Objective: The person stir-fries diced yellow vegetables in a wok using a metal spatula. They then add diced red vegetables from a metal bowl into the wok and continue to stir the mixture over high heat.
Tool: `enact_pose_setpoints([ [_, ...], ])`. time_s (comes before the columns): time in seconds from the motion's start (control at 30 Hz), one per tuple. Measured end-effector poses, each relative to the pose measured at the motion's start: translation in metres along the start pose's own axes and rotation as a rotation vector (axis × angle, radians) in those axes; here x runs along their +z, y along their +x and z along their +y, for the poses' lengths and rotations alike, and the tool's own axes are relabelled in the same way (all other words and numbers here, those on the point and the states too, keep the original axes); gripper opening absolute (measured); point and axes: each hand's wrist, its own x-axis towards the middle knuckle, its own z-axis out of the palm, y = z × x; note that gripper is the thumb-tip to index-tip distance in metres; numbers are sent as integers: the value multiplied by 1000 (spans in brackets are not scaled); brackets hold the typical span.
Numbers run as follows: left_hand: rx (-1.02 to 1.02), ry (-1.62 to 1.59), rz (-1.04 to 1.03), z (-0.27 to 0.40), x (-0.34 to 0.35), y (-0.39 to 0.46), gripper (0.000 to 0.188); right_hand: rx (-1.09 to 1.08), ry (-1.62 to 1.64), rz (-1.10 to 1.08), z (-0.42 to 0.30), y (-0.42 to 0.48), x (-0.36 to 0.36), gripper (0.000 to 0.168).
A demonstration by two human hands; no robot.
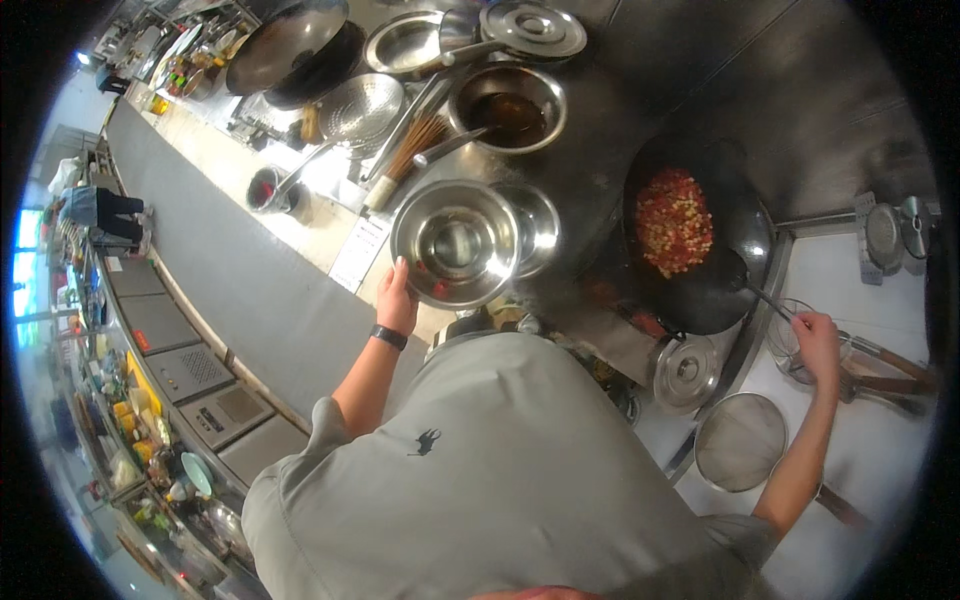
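My left hand [399, 296] grips the rim of a stainless steel bowl [455, 244], tilted, with a few red bits inside it. Partly behind that bowl is another steel bowl [541, 231]. My right hand [817, 343] is closed around the handle of a ladle or spatula [766, 298], whose dark head rests in a black wok [701, 304]. Chopped red and pale yellow food [673, 223] lies in the wok, on the side away from the tool's head.
Beyond the held bowl stand a pot of dark liquid [517, 105], a bamboo brush [409, 157], a perforated skimmer [362, 109] and large woks [289, 45]. A steel lid [685, 367] and a round sieve [741, 442] lie near my right arm. A person [105, 214] stands far left.
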Motion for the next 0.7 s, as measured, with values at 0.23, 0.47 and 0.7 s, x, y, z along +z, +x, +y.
enact_pose_setpoints([
  [0.23, 30, 35, -206, 14, 60, -14, 26, 13, 168, 255, 26, -28, 44, 31],
  [0.47, 222, 312, -560, 46, 209, -6, 24, -30, 354, 588, 12, -75, 55, 28],
  [0.7, 154, 428, -923, 0, 322, 22, 24, -133, 555, 873, 14, -109, 59, 26],
])
